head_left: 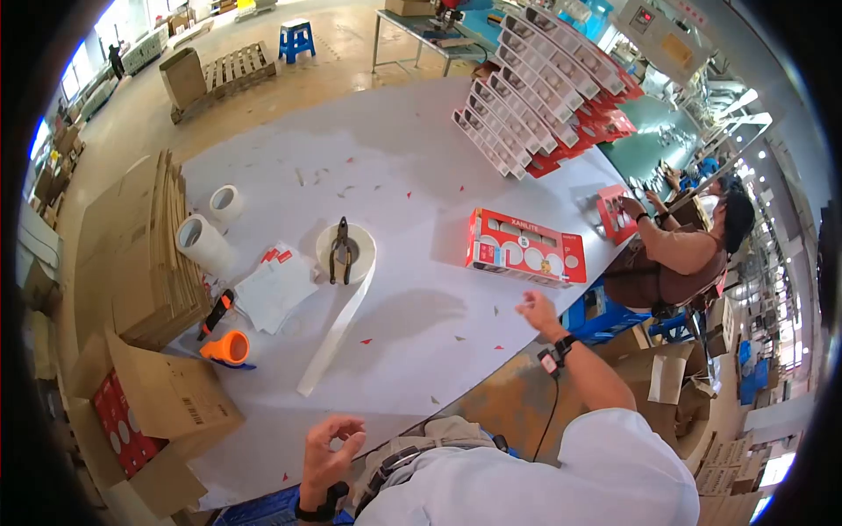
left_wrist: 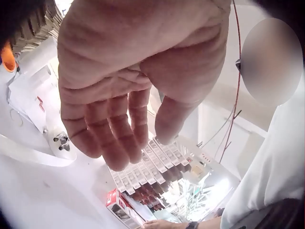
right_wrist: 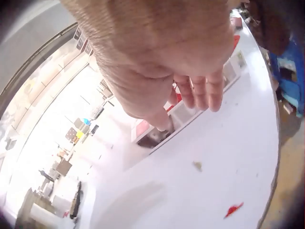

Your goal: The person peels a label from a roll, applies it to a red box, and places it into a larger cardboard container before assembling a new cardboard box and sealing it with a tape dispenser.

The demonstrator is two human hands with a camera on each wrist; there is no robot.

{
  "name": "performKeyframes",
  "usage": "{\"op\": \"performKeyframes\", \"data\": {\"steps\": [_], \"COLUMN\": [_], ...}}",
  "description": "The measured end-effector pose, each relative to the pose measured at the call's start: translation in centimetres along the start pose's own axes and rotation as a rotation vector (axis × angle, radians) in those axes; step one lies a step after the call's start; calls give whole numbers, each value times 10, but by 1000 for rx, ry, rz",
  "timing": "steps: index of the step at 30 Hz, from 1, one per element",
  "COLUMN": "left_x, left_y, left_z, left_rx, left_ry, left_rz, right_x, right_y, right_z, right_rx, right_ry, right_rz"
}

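red box on worktop, just past right hand (way nearer than left hand) | long axis roughly left-right | both hands loose, nothing in 'em, pretty sure

Head view down on table, wrist views near hands

There are three white rolls, one orange roll — one pliers.
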State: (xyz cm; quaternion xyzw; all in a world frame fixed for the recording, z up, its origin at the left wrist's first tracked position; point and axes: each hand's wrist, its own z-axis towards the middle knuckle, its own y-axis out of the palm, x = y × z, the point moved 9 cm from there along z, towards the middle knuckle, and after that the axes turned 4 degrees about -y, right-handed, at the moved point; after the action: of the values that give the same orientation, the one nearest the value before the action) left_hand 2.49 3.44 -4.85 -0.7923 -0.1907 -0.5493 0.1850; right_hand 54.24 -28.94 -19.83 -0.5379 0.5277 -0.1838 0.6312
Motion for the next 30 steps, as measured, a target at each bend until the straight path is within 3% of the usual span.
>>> {"op": "performKeyframes", "data": {"steps": [1,3,4,6,7,8,10,13,16,17,20,21,22,23,24,25,28,30], "left_x": [-7,-18,-23,-9,-7,-7,-8,-7,-21,-32,-62,-64,-69,-76,-67,-80,-52,-96], "left_y": [7,23,24,39,47,52,61,68,71,79,98,108,121,134,144,156,174,194], "left_z": [4,11,10,18,20,24,26,29,32,37,65,77,90,106,114,129,137,158], "left_rx": [14,49,88,119,114,102,88,103,156,131,127,145,132,79,118,77,6,-8], "left_ry": [-39,-89,-118,-116,-121,-127,-165,-234,-253,-236,-66,98,132,96,305,269,221,281], "left_rz": [-18,32,59,89,113,131,146,114,87,78,153,230,261,243,355,419,601,764], "right_x": [9,25,23,37,39,28,-2,-22,-46,-29,-66,-71,-99,-126,-154,-177,-237,-257], "right_y": [-16,-38,-51,-51,-48,-50,-50,-26,-24,-8,11,40,41,43,47,47,55,61], "right_z": [12,43,55,95,118,131,142,153,152,161,121,106,79,56,30,4,-72,-97], "right_rx": [10,218,121,231,179,112,218,141,37,118,-156,-145,-3,-17,-80,-142,-324,-371], "right_ry": [-12,-302,-136,-283,-305,-332,-445,-412,-445,-642,-603,-856,-1051,-1108,-1099,-1069,-993,-1010], "right_rz": [-41,-212,-133,-275,-298,-161,-241,-448,-308,-288,-269,-505,-450,-376,-326,-293,-343,-322]}}
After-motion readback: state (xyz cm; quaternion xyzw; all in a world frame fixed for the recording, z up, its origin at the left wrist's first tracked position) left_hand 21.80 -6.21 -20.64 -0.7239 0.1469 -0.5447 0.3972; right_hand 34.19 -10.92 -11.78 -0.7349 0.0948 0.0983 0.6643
